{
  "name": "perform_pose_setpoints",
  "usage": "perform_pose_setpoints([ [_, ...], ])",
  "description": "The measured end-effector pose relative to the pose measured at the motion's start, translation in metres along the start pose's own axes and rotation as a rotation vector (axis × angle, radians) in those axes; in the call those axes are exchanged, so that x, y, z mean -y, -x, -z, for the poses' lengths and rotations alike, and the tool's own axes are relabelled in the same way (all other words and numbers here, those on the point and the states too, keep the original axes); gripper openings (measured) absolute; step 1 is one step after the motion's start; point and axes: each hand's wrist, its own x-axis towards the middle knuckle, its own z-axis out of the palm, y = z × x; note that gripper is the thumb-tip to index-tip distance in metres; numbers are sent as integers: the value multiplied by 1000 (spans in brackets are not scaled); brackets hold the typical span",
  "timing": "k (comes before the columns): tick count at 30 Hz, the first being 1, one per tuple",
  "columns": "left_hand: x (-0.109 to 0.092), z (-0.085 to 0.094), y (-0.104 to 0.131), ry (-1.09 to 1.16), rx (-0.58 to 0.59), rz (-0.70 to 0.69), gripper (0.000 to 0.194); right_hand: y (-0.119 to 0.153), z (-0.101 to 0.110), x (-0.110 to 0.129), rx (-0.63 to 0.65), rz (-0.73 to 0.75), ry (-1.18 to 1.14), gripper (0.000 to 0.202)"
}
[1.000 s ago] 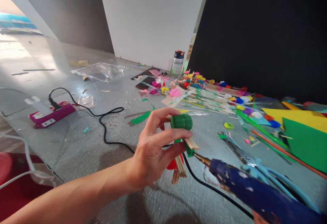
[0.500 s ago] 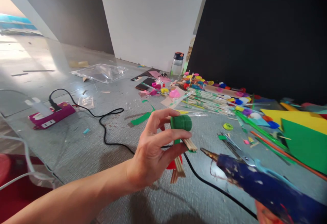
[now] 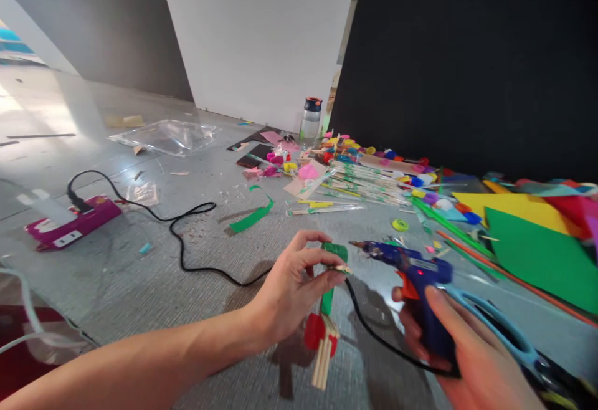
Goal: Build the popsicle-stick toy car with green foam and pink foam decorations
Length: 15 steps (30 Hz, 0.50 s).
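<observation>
My left hand (image 3: 292,291) pinches a small craft piece between thumb and fingers. The piece has a green cap (image 3: 337,250) at its top, a green strip (image 3: 327,303), red round parts (image 3: 314,332) and a bundle of thin wooden sticks (image 3: 321,363) lower down. Part of it is hidden behind my fingers. My right hand (image 3: 486,360) grips a blue hot glue gun (image 3: 427,270) with an orange trigger and a small red light. Its nozzle points left, a short gap from the green cap.
Scissors with light-blue handles (image 3: 507,329) lie beside my right hand. A black cord (image 3: 187,266) runs from a purple power strip (image 3: 79,222). Green paper (image 3: 537,260), wrapped sticks (image 3: 364,182), colourful caps and a water bottle (image 3: 311,120) are farther back.
My left hand has lowered the craft piece. The glue gun has pulled lower and is seen more from its side, with my right hand now in full view. The view has shifted slightly.
</observation>
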Motion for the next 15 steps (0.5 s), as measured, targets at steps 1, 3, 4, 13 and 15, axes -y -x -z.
perform_pose_setpoints([
  [1, 0, 0, 0, 7, 6, 10, 7, -4, -6, 4, -36, -123, -91, 27],
  [3, 0, 1, 1, 14, -2, -10, 7, -16, -19, 11, -61, -328, -252, 29],
  [4, -1, 2, 1, 21, -15, -44, 7, -23, -24, 14, -64, -372, -285, 29],
  [13, -20, 8, 18, 60, 13, -398, 13, -101, -107, 14, 186, -329, -181, 34],
  [15, -22, 9, 19, 91, -13, -404, 11, -113, -133, 16, 251, -273, -101, 32],
])
